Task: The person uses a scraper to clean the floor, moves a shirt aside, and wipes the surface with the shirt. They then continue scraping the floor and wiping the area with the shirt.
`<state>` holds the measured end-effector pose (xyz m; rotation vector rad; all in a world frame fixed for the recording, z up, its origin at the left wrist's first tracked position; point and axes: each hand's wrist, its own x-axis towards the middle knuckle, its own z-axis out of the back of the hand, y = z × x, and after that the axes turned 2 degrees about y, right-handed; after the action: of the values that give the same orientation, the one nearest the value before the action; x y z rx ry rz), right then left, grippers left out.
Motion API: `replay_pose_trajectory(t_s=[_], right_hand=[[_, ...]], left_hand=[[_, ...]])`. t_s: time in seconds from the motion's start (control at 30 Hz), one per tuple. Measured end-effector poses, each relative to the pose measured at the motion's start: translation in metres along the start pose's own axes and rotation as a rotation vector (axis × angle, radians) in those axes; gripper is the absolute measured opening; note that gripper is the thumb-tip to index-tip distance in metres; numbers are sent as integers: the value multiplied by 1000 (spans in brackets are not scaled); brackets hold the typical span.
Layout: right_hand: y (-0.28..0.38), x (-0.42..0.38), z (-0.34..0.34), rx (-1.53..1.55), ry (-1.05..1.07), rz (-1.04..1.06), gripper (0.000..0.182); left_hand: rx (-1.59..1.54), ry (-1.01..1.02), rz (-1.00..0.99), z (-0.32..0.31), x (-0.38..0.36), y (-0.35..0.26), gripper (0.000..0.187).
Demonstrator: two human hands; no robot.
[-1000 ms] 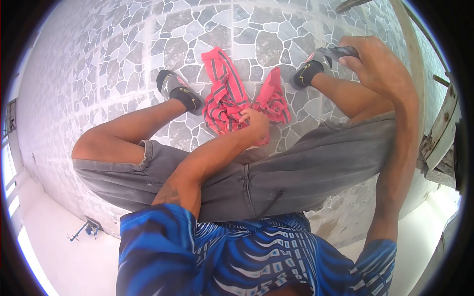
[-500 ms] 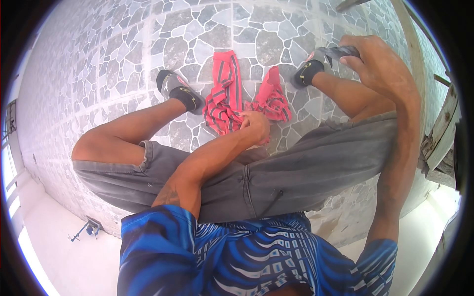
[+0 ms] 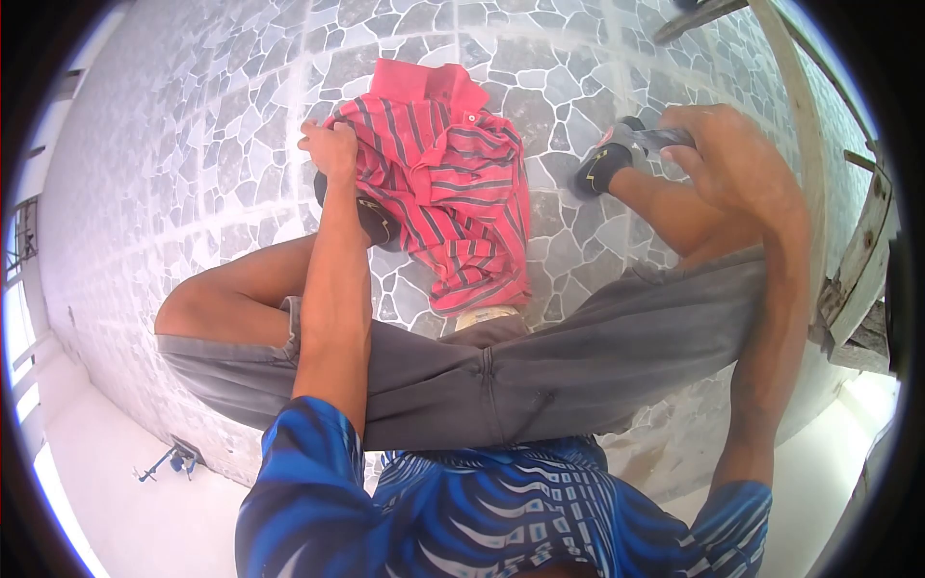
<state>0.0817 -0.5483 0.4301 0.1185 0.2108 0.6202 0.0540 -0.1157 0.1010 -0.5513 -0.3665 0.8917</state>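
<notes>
The left arm (image 3: 337,289) stretches forward almost straight, the left hand (image 3: 332,150) at its end with fingers bent. The right arm (image 3: 776,337) extends along the right side, wrist bent inward, the right hand (image 3: 715,149) curled closed.

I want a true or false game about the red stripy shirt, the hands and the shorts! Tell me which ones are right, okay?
1. The red striped shirt is on the stone-patterned floor. True.
2. The left hand is at the edge of the shirt. True.
3. The right hand is on the shirt too. False: it is away from the shirt, holding a dark grey thing.
4. The shirt is folded into a neat square. False: it is spread out and crumpled.
5. The shorts are bright yellow. False: they are grey.
</notes>
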Motion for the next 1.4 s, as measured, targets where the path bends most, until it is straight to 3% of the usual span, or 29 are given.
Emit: replay_pose_trajectory(t_s=[0.03,0.1,0.13,0.2,0.27,0.33,0.4,0.43,0.53,0.63,0.73,0.83,0.93,1.03,1.17,1.2,1.3,1.37,1.4], right_hand=[[-2,0,-2,-7,-32,28,22],[-2,0,-4,-7,-62,47,21],[-1,1,-4,-4,-70,53,21],[4,2,-3,27,-47,29,22],[14,2,3,66,-8,-36,23],[24,6,12,64,105,-111,26],[28,14,20,16,280,-177,30],[28,14,19,33,269,-178,28],[30,8,17,40,189,-123,22],[33,7,20,-12,101,-2,22],[30,13,21,-3,157,4,22],[30,16,21,33,152,58,21],[18,14,12,32,169,64,20],[22,10,13,13,113,89,19],[18,12,17,19,235,23,22],[15,11,15,20,282,-5,29],[21,13,18,46,269,7,21],[21,16,18,56,276,7,19],[20,17,19,60,280,8,18]], left_hand=[[56,-45,73,1,-6,1,35],[119,-116,8,-3,-29,1,35],[126,-145,-132,-10,-47,-1,33],[80,70,-530,-26,-76,-3,28],[-82,411,-721,-60,-103,-9,23],[169,792,-791,-81,-122,-20,51],[242,567,-782,-94,-141,-19,67],[278,460,-772,-95,-149,-17,76],[469,694,-726,-92,-148,-2,94],[477,671,-760,-67,-175,-4,90],[436,720,-790,-59,-207,5,85],[318,1074,-575,-66,-183,-9,77],[52,432,-717,-69,-148,-18,55],[253,76,-754,-62,-116,-19,38],[415,491,-681,-59,-93,-1,23],[427,556,-647,-64,-96,-6,21],[312,704,-585,-65,-118,-55,17],[-10,1217,-471,-64,-125,-88,19],[-7,1063,-473,-62,-129,-94,20]])
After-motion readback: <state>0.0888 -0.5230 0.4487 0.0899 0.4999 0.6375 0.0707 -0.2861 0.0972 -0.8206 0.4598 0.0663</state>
